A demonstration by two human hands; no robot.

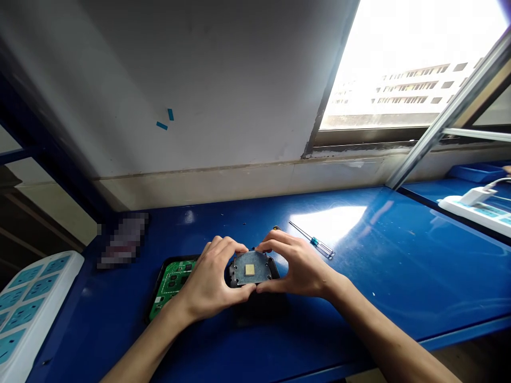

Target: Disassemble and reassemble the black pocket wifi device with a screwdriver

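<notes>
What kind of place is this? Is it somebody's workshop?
Probably an electronics workbench, perhaps in a workshop. There's a green circuit board on the blue table, what looks like a screwdriver, and a power strip with lots of sockets at the far left.

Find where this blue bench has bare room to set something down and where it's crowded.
Widest: right of the slim screwdrivers, between the right forearm and the metal post. Narrower: between the left hand and the wall. Crowded: around that hand, with the green circuit board and held metal plate.
</notes>
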